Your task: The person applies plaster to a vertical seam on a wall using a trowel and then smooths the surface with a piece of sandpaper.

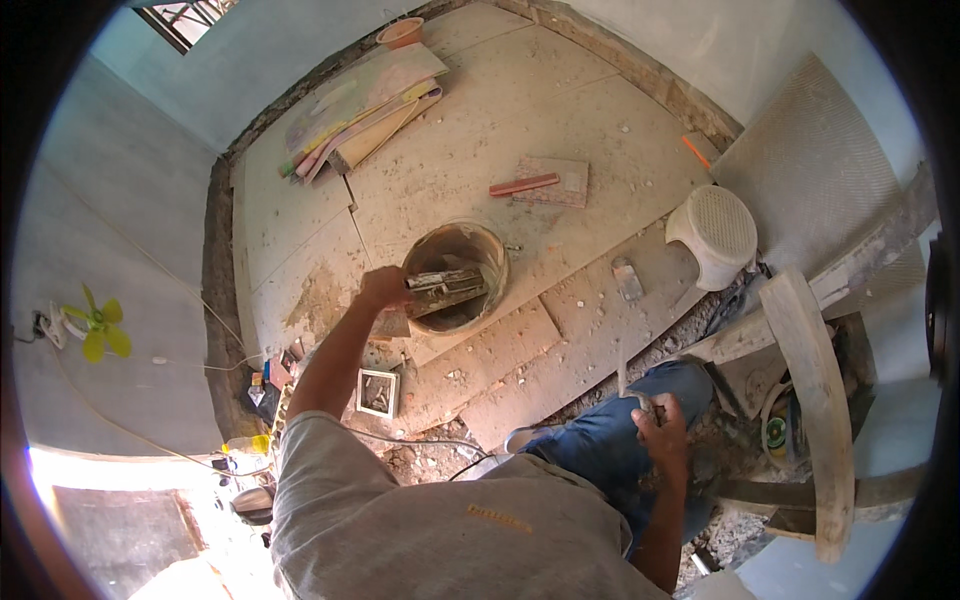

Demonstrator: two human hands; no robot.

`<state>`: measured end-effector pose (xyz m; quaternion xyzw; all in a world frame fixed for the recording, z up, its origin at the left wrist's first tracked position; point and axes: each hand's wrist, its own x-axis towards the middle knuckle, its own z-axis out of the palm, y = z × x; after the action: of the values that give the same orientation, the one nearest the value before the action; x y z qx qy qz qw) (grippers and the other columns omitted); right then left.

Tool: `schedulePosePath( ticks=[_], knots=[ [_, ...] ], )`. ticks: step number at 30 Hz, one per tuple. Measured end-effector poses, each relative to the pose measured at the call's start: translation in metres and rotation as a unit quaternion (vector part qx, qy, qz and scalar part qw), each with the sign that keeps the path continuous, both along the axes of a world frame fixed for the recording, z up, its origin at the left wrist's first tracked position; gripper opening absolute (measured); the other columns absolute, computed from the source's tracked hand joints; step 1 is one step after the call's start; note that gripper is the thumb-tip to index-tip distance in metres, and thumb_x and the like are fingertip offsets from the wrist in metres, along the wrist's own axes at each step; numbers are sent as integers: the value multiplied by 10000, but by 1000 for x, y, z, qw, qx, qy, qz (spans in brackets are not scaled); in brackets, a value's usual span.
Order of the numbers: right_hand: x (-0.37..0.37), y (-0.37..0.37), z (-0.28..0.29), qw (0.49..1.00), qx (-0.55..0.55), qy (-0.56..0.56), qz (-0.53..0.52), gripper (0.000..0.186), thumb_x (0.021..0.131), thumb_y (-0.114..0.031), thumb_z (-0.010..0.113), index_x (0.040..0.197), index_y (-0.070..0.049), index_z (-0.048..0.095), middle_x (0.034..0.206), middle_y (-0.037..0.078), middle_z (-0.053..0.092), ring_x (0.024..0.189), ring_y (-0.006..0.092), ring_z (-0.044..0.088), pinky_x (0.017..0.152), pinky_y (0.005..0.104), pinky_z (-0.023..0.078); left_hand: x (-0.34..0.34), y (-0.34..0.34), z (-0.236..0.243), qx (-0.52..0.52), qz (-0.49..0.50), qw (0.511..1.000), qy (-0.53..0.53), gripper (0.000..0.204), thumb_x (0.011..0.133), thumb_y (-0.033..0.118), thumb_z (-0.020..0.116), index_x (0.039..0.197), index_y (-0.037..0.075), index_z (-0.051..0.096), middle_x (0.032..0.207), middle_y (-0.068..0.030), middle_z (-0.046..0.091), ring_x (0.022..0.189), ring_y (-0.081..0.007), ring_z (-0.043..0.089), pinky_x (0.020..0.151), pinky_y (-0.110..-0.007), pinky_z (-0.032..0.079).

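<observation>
Over the mouth of a mortar-stained bucket (502, 262), my left hand (383, 288) is closed at the near end of a plastering float (448, 290). The float is caked with grey mortar and lies across the bucket's opening, hiding part of the inside. Some of my left fingers are hidden from view. My right hand (662, 432) is closed by my right knee, around the handle of a small trowel (622, 372). Its thin blade points away from me and is seen nearly edge-on.
Large floor tiles (520, 80) carry crumbs of mortar. A red bar (523, 185) lies on a small tile piece (565, 185) beyond the bucket. A white stool (722, 225) and curved wooden frame (815, 400) stand right. Folded sacks (370, 105) lie far left; a square box (378, 393) sits nearer.
</observation>
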<state>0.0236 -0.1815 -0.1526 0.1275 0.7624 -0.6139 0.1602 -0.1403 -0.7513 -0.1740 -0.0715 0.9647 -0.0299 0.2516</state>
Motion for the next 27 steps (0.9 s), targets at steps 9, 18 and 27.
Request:
schedulePosePath(
  ticks=[9,18,27],
  knots=[
    [-53,-22,1,963,61,193,181,232,885,-174,707,977,19,618,803,92,612,733,198,588,681,349,476,-36,-9,9,104,37,994,2,948,588,374,864,1362,-4,466,1128,-216,711,1074,-346,688,884,-421,547],
    [-110,-89,8,886,210,176,374,317,896,-296,692,1120,-99,580,916,180,696,890,408,681,740,487,511,-13,62,52,-7,-49,998,-48,963,664,417,723,1435,-55,393,1044,-227,723,972,-388,709,852,-465,547],
    [-177,-182,-21,746,348,310,476,187,818,-202,693,882,-26,686,832,170,723,811,350,724,687,463,568,-39,101,56,18,-136,988,64,672,744,389,626,1276,-15,554,967,-222,730,942,-387,710,841,-491,537]
  ],
)
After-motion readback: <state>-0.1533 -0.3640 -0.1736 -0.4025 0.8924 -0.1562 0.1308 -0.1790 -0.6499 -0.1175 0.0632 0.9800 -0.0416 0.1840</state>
